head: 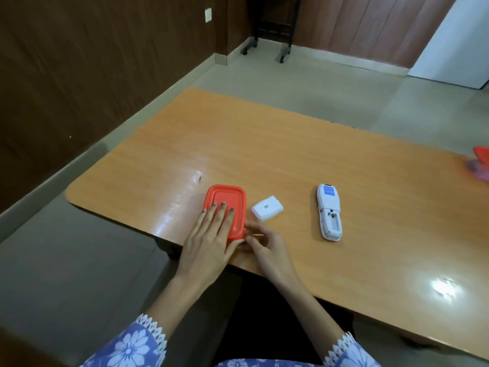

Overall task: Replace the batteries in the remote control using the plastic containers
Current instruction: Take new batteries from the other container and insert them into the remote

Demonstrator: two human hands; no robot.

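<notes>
A plastic container with a red lid [232, 197] sits near the table's front edge. My left hand [209, 239] lies flat on the lid, fingers spread, thumb at its near edge. My right hand [267, 246] pinches the lid's near right corner with its fingertips. To the right of the container lies the white battery cover [267, 212]. The white remote control [329, 211] lies face down further right, its battery compartment open and showing no batteries.
A second red-lidded container [482, 157] shows partly at the right edge of the wooden table [291, 144]. Black stand legs [284, 53] are on the floor at the back. A glare spot lies near the front right.
</notes>
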